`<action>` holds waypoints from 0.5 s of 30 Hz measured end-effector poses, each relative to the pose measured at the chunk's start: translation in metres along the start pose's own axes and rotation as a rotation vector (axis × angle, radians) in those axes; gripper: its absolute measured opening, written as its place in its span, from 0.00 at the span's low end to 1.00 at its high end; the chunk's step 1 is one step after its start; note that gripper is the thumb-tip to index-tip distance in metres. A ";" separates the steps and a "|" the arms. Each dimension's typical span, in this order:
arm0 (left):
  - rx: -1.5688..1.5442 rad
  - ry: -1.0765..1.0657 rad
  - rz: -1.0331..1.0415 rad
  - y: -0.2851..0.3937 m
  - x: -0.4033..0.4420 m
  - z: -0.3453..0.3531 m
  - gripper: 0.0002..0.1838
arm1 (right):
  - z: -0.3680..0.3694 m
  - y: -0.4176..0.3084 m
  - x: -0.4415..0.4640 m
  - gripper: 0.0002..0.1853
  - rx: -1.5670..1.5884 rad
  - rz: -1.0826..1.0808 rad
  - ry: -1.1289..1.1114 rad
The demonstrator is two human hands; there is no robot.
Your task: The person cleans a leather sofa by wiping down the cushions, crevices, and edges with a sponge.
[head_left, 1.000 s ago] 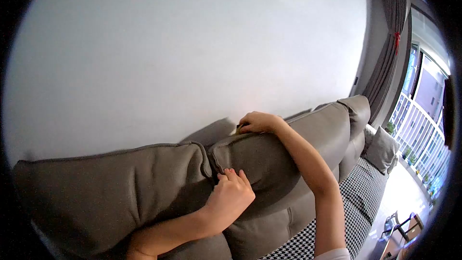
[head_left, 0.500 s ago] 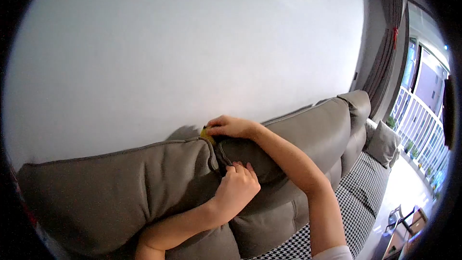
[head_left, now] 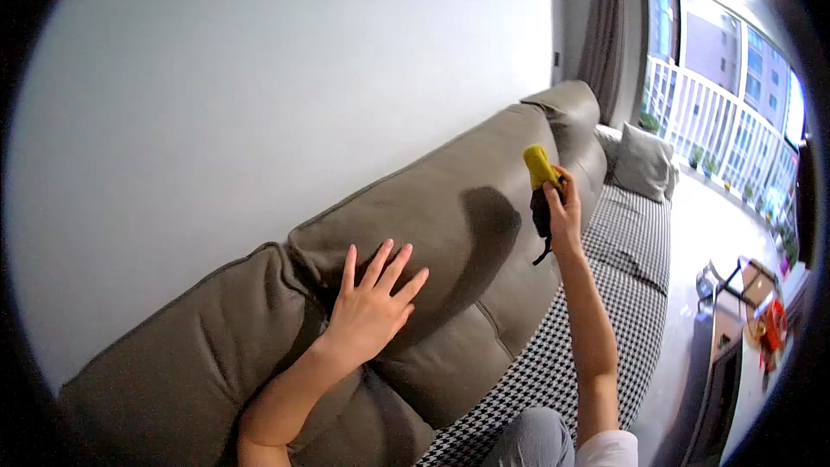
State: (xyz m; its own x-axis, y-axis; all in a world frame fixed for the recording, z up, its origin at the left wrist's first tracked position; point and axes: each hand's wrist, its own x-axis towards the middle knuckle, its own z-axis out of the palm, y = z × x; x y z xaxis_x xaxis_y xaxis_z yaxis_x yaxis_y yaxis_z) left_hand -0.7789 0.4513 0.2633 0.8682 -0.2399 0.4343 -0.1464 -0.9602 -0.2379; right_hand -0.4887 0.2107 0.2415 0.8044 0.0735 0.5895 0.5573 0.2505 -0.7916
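My right hand (head_left: 564, 218) is closed round a yellow-and-black object (head_left: 538, 168) with a short black strap hanging from its lower end. Its yellow end points up; I cannot make out its exact kind. The hand holds it in front of the far part of the grey-brown sofa backrest (head_left: 415, 182). With fingers spread, my left hand (head_left: 367, 316) lies against the backrest, just right of the seam between two cushions. The shadow of my right hand and the object falls on the backrest.
A houndstooth cover (head_left: 553, 355) lies over the seat. At the far end sits a grey cushion (head_left: 644, 163), near a curtain (head_left: 601, 35) and a balcony railing (head_left: 726, 108). To the right stands a low table (head_left: 722, 363) with a red item (head_left: 769, 324). A white wall (head_left: 259, 104) rises behind the sofa.
My right hand has moved from the gap at the top of the backrest, away to the right, bringing the yellow-and-black object out. My left hand has opened flat. The view has turned right.
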 end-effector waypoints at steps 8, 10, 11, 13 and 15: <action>0.169 -0.226 -0.036 -0.002 0.009 0.010 0.43 | 0.069 0.062 -0.096 0.22 -0.666 -0.412 0.293; 0.179 -0.202 -0.036 -0.003 0.008 0.011 0.46 | 0.107 0.042 -0.157 0.25 -0.757 -0.514 0.226; 0.178 -0.211 -0.027 -0.002 0.009 0.010 0.46 | 0.118 0.035 -0.188 0.26 -0.772 -0.565 0.168; 0.220 -0.257 -0.058 0.002 0.011 0.003 0.49 | 0.123 0.027 -0.233 0.25 -0.645 -0.668 -0.057; 0.227 -0.288 -0.051 0.003 0.011 0.001 0.51 | 0.107 0.027 -0.231 0.24 -0.522 -0.683 -0.141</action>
State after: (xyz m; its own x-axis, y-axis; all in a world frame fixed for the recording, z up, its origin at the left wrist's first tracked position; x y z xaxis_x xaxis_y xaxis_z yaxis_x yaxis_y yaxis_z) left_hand -0.7694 0.4456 0.2666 0.9743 -0.1116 0.1955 -0.0188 -0.9059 -0.4230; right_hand -0.6821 0.3034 0.1012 0.2455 0.1963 0.9493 0.9596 -0.1881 -0.2092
